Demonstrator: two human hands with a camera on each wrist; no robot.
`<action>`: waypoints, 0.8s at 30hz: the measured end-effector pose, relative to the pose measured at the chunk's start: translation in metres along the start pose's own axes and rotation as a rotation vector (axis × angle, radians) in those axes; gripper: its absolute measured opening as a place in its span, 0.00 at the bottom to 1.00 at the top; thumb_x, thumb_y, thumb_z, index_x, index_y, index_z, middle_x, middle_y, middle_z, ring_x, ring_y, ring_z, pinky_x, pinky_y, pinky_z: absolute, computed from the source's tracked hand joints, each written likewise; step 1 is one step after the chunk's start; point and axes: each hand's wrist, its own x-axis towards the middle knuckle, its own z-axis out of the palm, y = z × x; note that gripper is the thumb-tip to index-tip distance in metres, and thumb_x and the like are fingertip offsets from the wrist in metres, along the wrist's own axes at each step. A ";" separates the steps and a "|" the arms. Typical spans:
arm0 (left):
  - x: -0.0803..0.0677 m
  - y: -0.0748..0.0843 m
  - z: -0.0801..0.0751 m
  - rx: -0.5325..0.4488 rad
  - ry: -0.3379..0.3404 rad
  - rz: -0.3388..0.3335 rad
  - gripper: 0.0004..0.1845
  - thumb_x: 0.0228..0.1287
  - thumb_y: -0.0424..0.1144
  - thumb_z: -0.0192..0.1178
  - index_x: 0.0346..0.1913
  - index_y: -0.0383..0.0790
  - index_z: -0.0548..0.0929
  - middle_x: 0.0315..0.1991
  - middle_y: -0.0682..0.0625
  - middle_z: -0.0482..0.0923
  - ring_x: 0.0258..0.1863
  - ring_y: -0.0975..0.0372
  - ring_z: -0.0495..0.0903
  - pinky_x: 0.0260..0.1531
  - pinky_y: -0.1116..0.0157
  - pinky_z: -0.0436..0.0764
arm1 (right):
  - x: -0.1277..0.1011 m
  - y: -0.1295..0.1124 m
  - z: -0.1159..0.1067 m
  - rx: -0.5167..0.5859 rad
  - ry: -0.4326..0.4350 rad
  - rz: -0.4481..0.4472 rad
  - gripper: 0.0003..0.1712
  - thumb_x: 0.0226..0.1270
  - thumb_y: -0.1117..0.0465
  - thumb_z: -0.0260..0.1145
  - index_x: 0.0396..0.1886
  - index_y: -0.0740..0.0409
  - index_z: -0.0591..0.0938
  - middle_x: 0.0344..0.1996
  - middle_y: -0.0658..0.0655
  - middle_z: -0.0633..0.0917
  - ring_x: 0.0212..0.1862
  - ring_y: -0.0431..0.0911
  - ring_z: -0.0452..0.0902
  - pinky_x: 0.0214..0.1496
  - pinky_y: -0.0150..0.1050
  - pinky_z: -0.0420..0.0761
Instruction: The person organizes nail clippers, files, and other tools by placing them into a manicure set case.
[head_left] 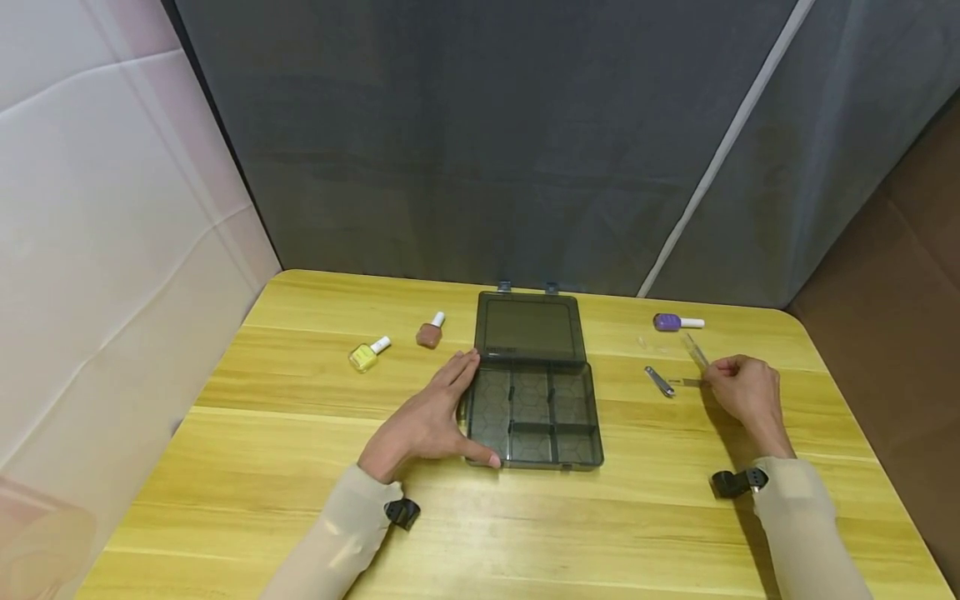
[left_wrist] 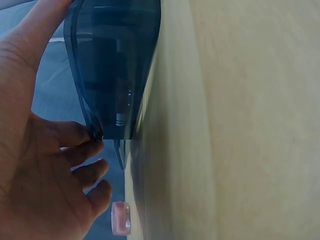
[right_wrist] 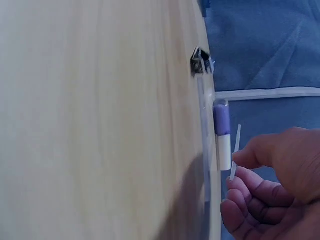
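A dark see-through organizer box [head_left: 534, 412] lies open at the table's middle, its lid [head_left: 530, 327] flat behind it and its compartments empty. My left hand [head_left: 457, 408] rests against the box's left side with straight fingers, the thumb at the front-left corner. In the left wrist view the fingers [left_wrist: 82, 137] touch the box wall [left_wrist: 112, 65]. My right hand [head_left: 711, 375] pinches a thin clear strip [head_left: 696, 351] just above the table; the right wrist view shows the strip [right_wrist: 234, 152] between thumb and fingers. A metal nail clipper [head_left: 660, 381] lies just left of that hand.
A purple nail polish bottle [head_left: 677, 322] lies on its side behind the right hand, also seen as the purple bottle [right_wrist: 221, 125]. A yellow bottle [head_left: 367, 354] and a brown-pink bottle [head_left: 431, 332] stand left of the lid. Grey curtain behind, white wall at left.
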 end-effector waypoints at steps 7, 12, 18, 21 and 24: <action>0.001 -0.001 0.001 -0.011 -0.001 0.007 0.80 0.35 0.74 0.78 0.84 0.45 0.40 0.86 0.50 0.37 0.85 0.55 0.37 0.74 0.46 0.66 | -0.006 -0.007 -0.003 0.036 0.033 -0.035 0.16 0.68 0.57 0.64 0.43 0.66 0.87 0.36 0.64 0.89 0.34 0.49 0.78 0.31 0.33 0.72; 0.001 -0.002 0.001 -0.019 -0.011 -0.006 0.80 0.35 0.74 0.77 0.84 0.47 0.39 0.86 0.52 0.36 0.85 0.57 0.37 0.75 0.47 0.66 | -0.010 -0.015 -0.003 0.057 0.051 -0.072 0.15 0.68 0.57 0.63 0.42 0.64 0.88 0.35 0.63 0.88 0.33 0.47 0.79 0.30 0.31 0.73; 0.000 -0.003 0.000 -0.021 -0.013 -0.019 0.80 0.34 0.75 0.77 0.84 0.48 0.40 0.86 0.52 0.36 0.85 0.57 0.38 0.75 0.47 0.66 | -0.016 -0.026 -0.002 0.080 0.053 -0.105 0.15 0.69 0.57 0.63 0.42 0.63 0.88 0.35 0.62 0.89 0.34 0.47 0.79 0.32 0.30 0.73; 0.001 -0.003 0.000 -0.017 -0.010 -0.020 0.80 0.34 0.75 0.78 0.85 0.48 0.40 0.86 0.52 0.37 0.85 0.57 0.38 0.75 0.47 0.66 | -0.019 -0.032 -0.003 0.092 0.060 -0.113 0.15 0.69 0.56 0.63 0.42 0.62 0.88 0.35 0.62 0.89 0.34 0.46 0.79 0.33 0.28 0.73; 0.001 -0.002 0.000 -0.019 -0.009 -0.020 0.80 0.33 0.74 0.78 0.85 0.48 0.41 0.86 0.52 0.37 0.85 0.57 0.38 0.74 0.47 0.67 | -0.022 -0.039 -0.003 0.104 0.067 -0.118 0.16 0.70 0.55 0.64 0.42 0.62 0.88 0.35 0.62 0.89 0.34 0.45 0.79 0.33 0.27 0.73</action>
